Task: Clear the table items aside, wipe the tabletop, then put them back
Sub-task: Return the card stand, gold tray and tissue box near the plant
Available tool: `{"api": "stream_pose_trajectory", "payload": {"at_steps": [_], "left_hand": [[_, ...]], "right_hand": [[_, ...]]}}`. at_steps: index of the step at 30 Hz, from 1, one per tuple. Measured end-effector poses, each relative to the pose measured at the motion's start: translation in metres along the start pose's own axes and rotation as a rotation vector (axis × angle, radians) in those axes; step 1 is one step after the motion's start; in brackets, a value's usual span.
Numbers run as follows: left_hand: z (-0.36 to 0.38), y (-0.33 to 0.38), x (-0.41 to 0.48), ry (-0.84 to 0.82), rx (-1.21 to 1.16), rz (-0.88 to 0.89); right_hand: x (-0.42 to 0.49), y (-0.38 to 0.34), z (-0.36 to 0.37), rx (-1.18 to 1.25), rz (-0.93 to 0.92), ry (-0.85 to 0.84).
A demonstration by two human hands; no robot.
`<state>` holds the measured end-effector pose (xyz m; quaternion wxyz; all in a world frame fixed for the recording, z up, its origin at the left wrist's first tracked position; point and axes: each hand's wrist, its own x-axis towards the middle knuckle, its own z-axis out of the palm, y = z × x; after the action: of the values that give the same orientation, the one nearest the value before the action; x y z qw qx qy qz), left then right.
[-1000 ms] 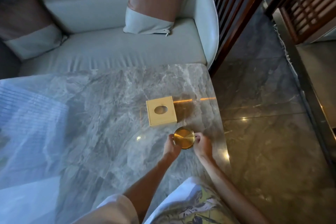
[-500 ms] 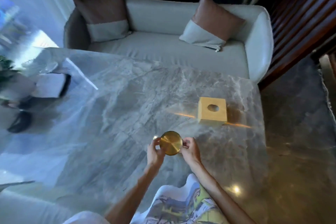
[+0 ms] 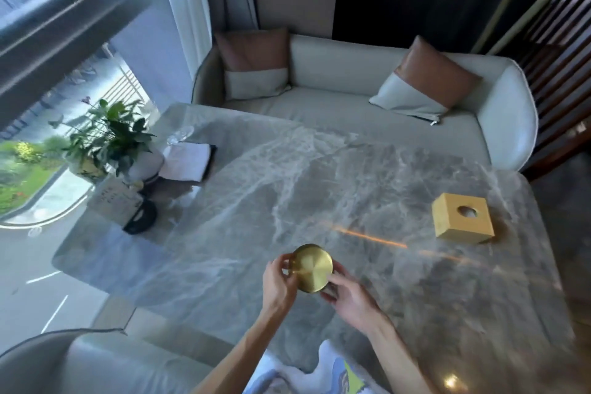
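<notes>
I hold a round brass tin (image 3: pixel 312 268) between my left hand (image 3: pixel 280 281) and right hand (image 3: pixel 350 294), fingers pinching its rim, over the table (image 3: pixel 287 195) near its front edge. It looks rigid, smooth, probably slippery; gripping opposite sides seems safest.

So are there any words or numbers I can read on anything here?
Card leaning by the potted plant: dark writing on it, too blurred to read.
Gold round tin in the hands: no words.
Wooden box: no words.
Nothing else shows any text.
</notes>
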<state>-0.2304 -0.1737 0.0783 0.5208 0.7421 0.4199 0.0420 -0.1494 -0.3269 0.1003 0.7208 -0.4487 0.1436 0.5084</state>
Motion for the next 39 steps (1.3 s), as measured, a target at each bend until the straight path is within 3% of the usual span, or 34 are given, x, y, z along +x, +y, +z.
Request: {"api": "stream_pose_trajectory", "payload": {"at_steps": [3,5,10,16,20,24,32,39], "left_hand": [[-0.027,-0.001,0.010,0.012,-0.004,0.017],[-0.040,-0.002,0.012,0.052,0.017,0.042],[-0.068,-0.009,-0.004,0.193,0.029,0.070],[-0.104,-0.043,-0.010,0.243,0.047,-0.011],[-0.130,-0.052,0.005,0.256,0.037,-0.033],[-0.157,-0.062,0.041,0.196,0.043,-0.043],[-0.250,-0.089,0.129,0.079,0.046,-0.023],[-0.322,-0.129,0.206,-0.043,0.064,-0.161]], "right_hand": [[0.004,0.007,0.022,-0.078,0.086,-0.089],[0.007,0.012,0.027,-0.210,0.140,-0.049],[0.023,0.022,0.023,-0.429,0.009,0.159],[0.046,0.031,0.059,-0.556,-0.042,0.178],[0.061,0.047,0.094,-0.736,-0.011,0.061],[0.090,0.068,0.138,-0.744,-0.003,0.048],[0.176,0.115,0.243,-0.756,-0.066,0.302],[0.238,0.150,0.321,-0.779,-0.002,0.450]]}}
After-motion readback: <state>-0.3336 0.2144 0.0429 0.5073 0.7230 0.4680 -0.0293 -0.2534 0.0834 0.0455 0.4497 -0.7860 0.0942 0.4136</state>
